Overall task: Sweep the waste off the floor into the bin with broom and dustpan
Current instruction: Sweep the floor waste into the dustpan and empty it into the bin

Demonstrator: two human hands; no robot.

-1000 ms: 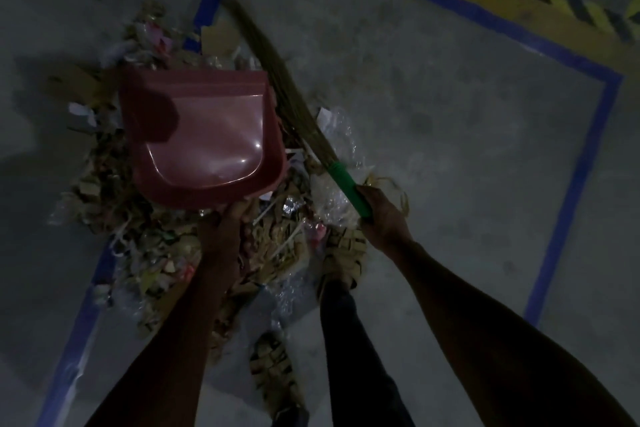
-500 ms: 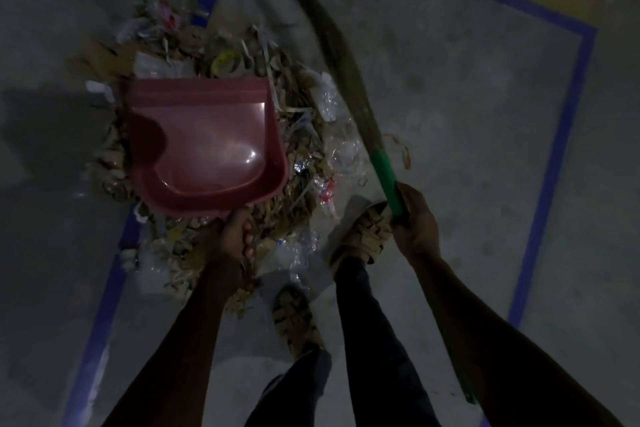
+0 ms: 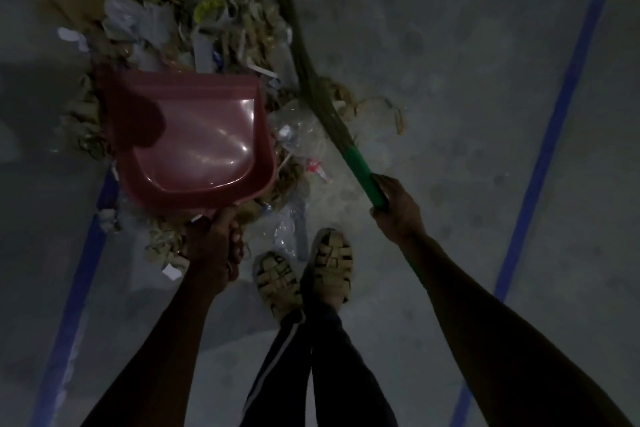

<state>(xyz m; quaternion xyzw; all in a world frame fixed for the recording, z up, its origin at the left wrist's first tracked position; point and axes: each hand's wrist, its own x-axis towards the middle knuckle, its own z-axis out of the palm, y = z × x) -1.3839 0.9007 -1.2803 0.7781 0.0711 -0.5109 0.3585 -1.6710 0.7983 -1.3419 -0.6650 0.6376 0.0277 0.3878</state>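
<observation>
Left hand grips the empty dustpan mid-frame over the waste; right hand clamps the broom, bristles at the pile's right edge, seemingly to rake it in.

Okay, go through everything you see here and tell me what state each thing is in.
Dustpan: empty, held over the waste.
Broom: bristles at the pile's right edge.
Waste: piled on the floor.
Left hand: grips the dustpan handle.
Right hand: grips the green broom handle.
</observation>
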